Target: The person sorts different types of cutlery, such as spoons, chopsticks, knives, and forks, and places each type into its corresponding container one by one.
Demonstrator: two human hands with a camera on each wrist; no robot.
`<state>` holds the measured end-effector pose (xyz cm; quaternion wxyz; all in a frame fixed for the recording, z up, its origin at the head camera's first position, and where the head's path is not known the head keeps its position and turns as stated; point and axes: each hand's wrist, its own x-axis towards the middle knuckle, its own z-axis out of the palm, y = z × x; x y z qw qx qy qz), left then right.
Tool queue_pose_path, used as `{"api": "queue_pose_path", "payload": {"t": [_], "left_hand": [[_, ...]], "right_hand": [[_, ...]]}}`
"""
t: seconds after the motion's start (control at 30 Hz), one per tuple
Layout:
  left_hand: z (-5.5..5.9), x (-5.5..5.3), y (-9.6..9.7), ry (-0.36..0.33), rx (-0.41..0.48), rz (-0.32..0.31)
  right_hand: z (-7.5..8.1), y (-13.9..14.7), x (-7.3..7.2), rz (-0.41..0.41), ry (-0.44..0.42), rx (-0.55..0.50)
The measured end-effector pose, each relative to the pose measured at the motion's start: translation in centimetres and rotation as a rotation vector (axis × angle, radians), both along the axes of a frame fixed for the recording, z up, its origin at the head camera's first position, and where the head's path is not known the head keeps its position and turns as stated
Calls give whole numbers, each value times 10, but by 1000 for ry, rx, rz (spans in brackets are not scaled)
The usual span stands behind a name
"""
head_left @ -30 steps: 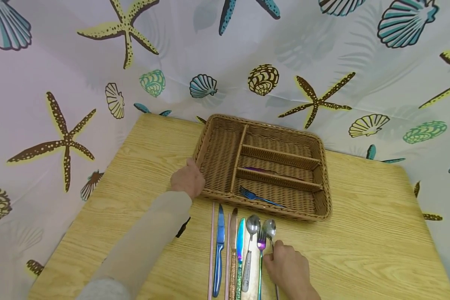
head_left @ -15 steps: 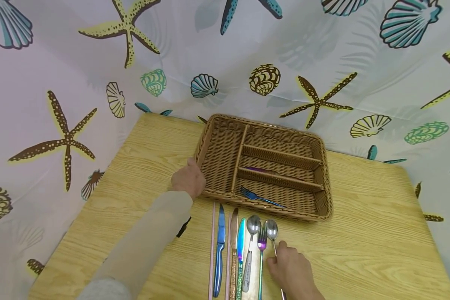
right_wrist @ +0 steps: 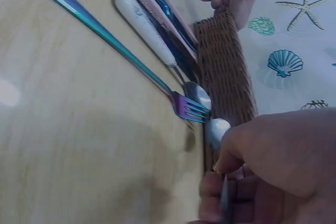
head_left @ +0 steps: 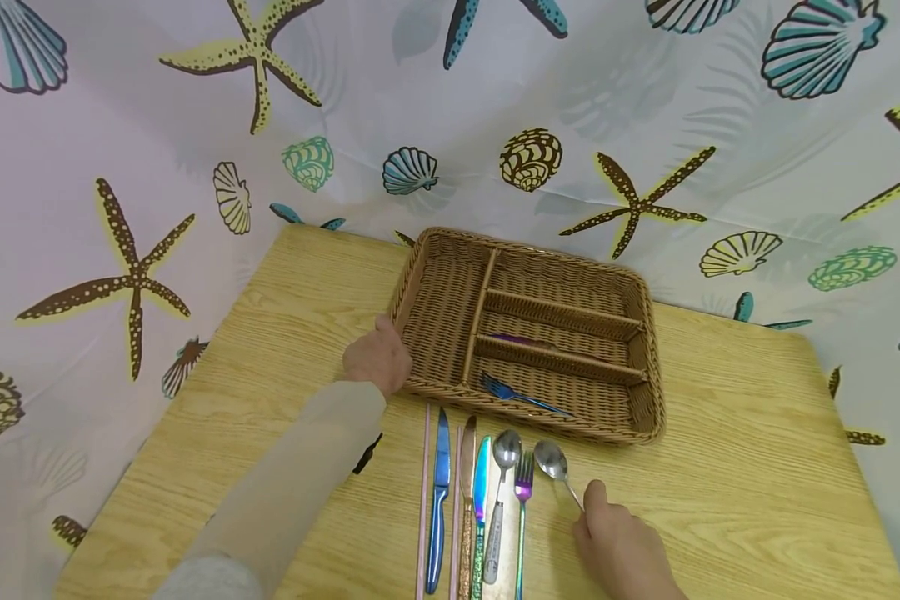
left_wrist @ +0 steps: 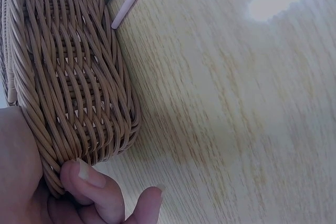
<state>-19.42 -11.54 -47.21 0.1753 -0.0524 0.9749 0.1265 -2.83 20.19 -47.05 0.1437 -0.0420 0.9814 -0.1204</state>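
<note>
My left hand (head_left: 377, 358) grips the near left corner of a brown wicker cutlery tray (head_left: 450, 387); in the left wrist view its fingers curl over the woven rim. My right hand (head_left: 624, 546) pinches a silver spoon (head_left: 552, 460) by its handle, the bowl pointing up and left toward the tray. To its left lie a purple-green fork (head_left: 523, 479), a spoon with a pale patterned handle (head_left: 493, 533), a rainbow knife (head_left: 482, 479), a copper-coloured knife (head_left: 468, 467) and a blue knife (head_left: 441, 475). A blue fork (head_left: 521, 395) lies in the tray's front compartment.
Two thin pink sticks, one a pink stick (head_left: 423, 508) at the row's left, lie among the cutlery. A purple piece of cutlery (head_left: 521, 339) shows partly behind a tray divider. Beyond the wooden table (head_left: 757, 467) hangs a shell-and-starfish patterned cloth (head_left: 480, 108).
My right hand has moved right with the silver spoon, away from the purple-green fork, and the spoon has tilted more to the left. The left hand stays at the tray corner.
</note>
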Motion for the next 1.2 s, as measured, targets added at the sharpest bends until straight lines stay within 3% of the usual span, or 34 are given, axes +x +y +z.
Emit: {"api": "queue_pose_path", "payload": {"t": [0.27, 0.5, 0.67, 0.83, 1.03, 1.2], "left_hand": [[0, 1, 0, -7, -18, -5], [1, 1, 0, -10, -17, -8], [1, 1, 0, 10, -3, 4], [1, 1, 0, 9, 12, 24], [0, 0, 1, 11, 12, 30], [-1, 1, 2, 12, -7, 24]], "right_hand": [[21, 9, -7, 73, 138, -80], [38, 13, -25, 124, 271, -89], [50, 15, -51, 190, 367, -78], [58, 17, -85, 315, 415, -34], [66, 15, -124, 387, 344, 35], [70, 9, -156, 403, 326, 169]]}}
